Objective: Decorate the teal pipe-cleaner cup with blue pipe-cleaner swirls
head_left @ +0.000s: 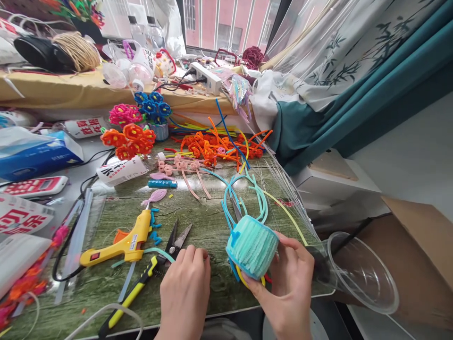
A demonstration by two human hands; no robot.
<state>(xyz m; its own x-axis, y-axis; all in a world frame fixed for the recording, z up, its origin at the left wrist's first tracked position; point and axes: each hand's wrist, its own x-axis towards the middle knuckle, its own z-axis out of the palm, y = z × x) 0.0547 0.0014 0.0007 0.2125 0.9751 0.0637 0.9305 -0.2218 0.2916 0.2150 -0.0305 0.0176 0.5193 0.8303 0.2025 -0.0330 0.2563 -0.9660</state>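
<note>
I hold the aqua chenille-wrapped pot (pixel 252 246) in my right hand (pixel 292 290), thumb along its underside and fingers round its far-right side, tilted over the tabletop (pixel 203 212) toward four o'clock. From my left hand (pixel 186 282) the pot sits at about two o'clock, near but apart. Those left fingers are curled in narrow; I cannot tell whether they pinch anything. The pot is squat, and its mouth is hidden. Open scissors (pixel 171 249) lie at eleven o'clock from my left hand, looped aqua pipe cleaners (pixel 264 203) at twelve from the pot.
</note>
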